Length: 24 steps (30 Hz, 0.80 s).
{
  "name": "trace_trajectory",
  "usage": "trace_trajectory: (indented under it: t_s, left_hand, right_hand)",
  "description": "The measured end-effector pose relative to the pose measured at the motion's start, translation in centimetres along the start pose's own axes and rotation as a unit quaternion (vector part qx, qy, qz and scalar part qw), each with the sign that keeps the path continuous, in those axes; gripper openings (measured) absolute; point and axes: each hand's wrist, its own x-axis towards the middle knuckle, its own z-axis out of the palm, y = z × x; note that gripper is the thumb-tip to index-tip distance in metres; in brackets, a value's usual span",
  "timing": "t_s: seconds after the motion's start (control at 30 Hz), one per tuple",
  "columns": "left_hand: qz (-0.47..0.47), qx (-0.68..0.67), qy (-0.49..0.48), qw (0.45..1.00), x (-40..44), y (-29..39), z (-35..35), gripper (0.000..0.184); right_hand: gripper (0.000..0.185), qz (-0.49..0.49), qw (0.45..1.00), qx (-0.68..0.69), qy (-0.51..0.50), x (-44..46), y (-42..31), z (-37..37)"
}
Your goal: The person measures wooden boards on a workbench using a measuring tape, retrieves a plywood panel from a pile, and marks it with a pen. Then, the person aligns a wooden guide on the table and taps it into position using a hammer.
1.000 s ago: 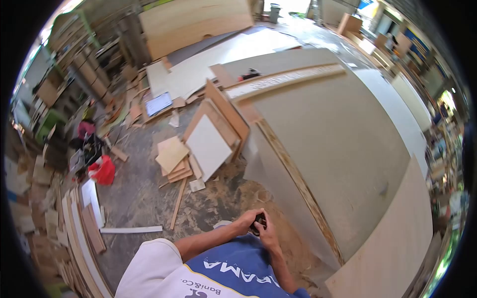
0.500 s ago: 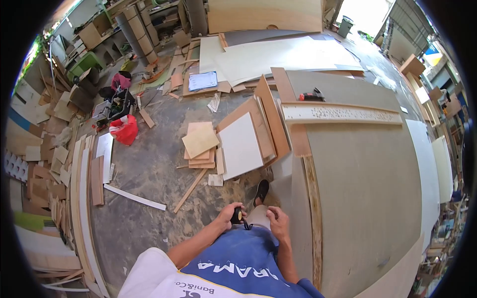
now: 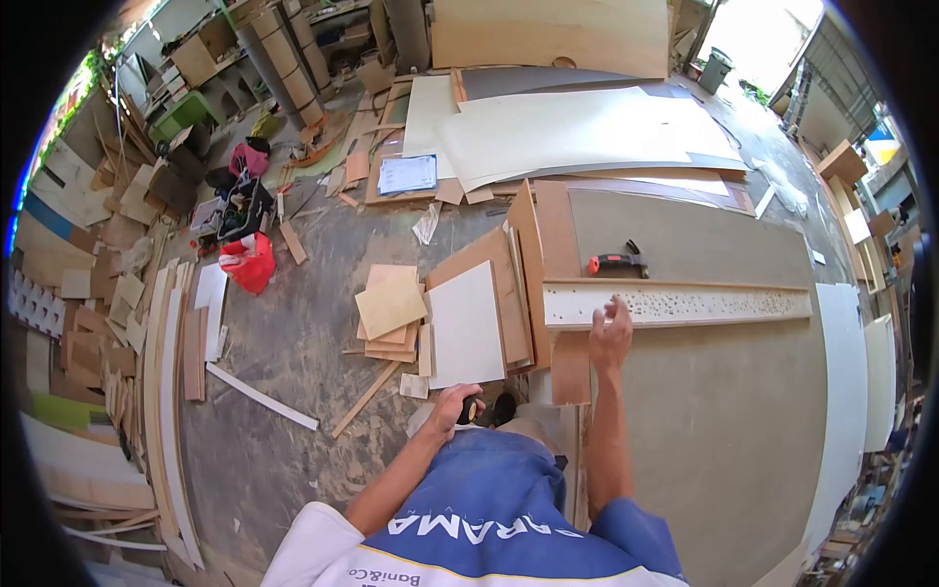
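Note:
My left hand is wrapped round a black and yellow tape measure close to my waist. My right hand reaches over the near edge of a long white strip dotted with many small dark marks. Its fingers are bent but apart, slightly blurred, with nothing visible in them; whether they touch the strip I cannot tell. Under the strip lies a large grey-brown board. Just beyond the strip, a hammer with a red and black handle rests on the board.
Left of the board, wood panels and a white panel lean together. Small wood offcuts are stacked on the floor. A red bag, long strips and large white sheets lie farther out.
My right hand has moved from in front of my waist forward and right, over the dotted strip. My left hand keeps the tape measure. The view has shifted closer to the board.

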Motion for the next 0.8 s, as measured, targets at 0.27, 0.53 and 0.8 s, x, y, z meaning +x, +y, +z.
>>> trace_trajectory:
  t_s: [0.27,0.53,0.8]
  left_hand:
    - [0.054,-0.049,0.069,0.995,1.1,1.3,-2.0,0.02]
    - [-0.027,-0.284,0.175,0.943,4.5,0.4,-8.7,0.023]
    - [0.012,-0.218,0.241,0.946,6.1,5.2,-11.3,0.019]
  right_hand:
    - [0.062,0.1,0.932,-0.341,-0.078,10.7,3.2,5.2]
    - [0.065,0.227,0.888,-0.397,-0.056,11.8,3.1,7.8]
    - [0.065,0.28,0.874,-0.393,-0.061,12.8,2.3,8.1]
